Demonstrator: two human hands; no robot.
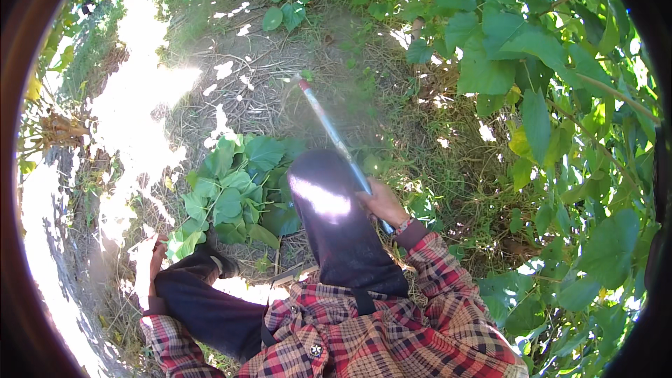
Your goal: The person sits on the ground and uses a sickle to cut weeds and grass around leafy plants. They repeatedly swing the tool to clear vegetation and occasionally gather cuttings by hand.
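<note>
My right hand (pixel 382 202) is wrapped around the lower part of a long pale-blue pole (pixel 333 134). The pole slants up and left past my raised knee (pixel 323 194) to a red band at its far end. Something small and pale shows at that tip, too blurred to name. In bright sun at the lower left, my left hand (pixel 151 260) is beside the edge of a heap of broad green leaves (pixel 228 202). Glare hides whether its fingers grip a leaf. The heap lies on the ground between my left hand and the knee.
Leafy branches (pixel 525 47) hang along the right side, and more leaves (pixel 291 10) reach in at the top. Dry stalks (pixel 257 94) litter the soil ahead. A stubby trunk (pixel 65 128) stands at the left. Grass (pixel 446 157) grows right of the pole.
</note>
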